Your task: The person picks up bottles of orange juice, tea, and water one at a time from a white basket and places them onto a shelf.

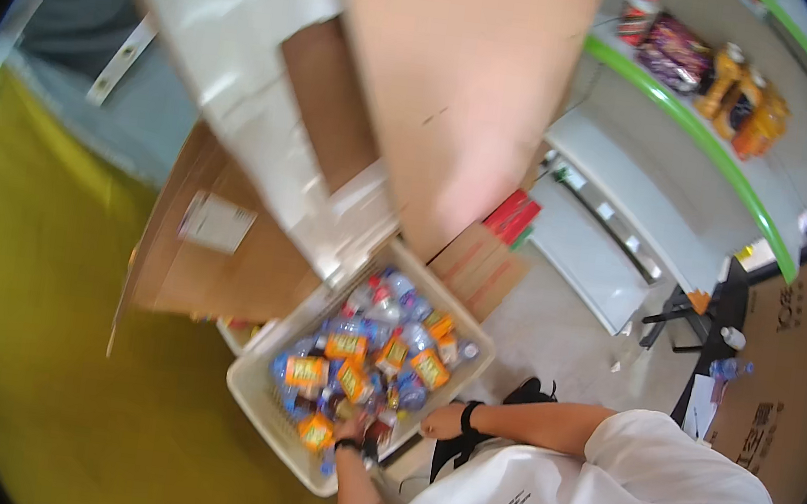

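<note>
A pale plastic basket (274, 448) stands before me, filled with plastic bottles (400, 282) and several small orange packages (307, 372). My left hand (352, 425) reaches inside at the near end, among the bottles and beside an orange package; its fingers are partly hidden and blurred, so any hold is unclear. At the basket's near right rim is my right hand (445, 421), looking curled, with a black band on the wrist. Whether its fingers grip the rim cannot be told.
Large cardboard boxes (242, 277) stand beyond and left of the basket, with a big blurred tan panel (463, 70) above. Shelving with a green edge (664, 99) holds bottles and a purple pack at upper right. A small carton (481, 269) sits beside the basket. Yellow flooring (95, 365) lies left.
</note>
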`<state>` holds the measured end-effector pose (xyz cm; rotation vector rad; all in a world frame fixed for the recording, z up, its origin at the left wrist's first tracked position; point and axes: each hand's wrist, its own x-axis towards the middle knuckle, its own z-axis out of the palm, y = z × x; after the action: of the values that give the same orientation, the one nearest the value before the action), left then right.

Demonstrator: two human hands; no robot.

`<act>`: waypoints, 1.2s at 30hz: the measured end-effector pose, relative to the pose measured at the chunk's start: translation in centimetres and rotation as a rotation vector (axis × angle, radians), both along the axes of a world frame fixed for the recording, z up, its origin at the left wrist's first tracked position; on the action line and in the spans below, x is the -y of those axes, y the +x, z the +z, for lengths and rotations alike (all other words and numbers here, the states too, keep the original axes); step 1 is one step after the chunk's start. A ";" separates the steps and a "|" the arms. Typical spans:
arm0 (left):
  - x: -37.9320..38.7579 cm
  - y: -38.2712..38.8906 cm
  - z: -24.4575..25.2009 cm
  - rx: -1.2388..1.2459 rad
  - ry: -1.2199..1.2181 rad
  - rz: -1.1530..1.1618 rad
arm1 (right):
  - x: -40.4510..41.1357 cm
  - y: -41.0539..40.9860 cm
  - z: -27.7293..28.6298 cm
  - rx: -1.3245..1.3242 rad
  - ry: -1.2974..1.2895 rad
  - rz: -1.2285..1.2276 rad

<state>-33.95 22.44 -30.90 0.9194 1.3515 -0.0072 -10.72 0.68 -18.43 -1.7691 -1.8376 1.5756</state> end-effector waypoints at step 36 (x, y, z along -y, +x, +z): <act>46.5 49.4 39.1 0.873 0.965 -1.600 | 47.7 24.2 24.2 0.310 0.600 -1.485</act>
<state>15.46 -24.04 8.20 2.2418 -0.5312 -0.1664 13.46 -47.02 5.73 -2.1127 -0.4386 0.1631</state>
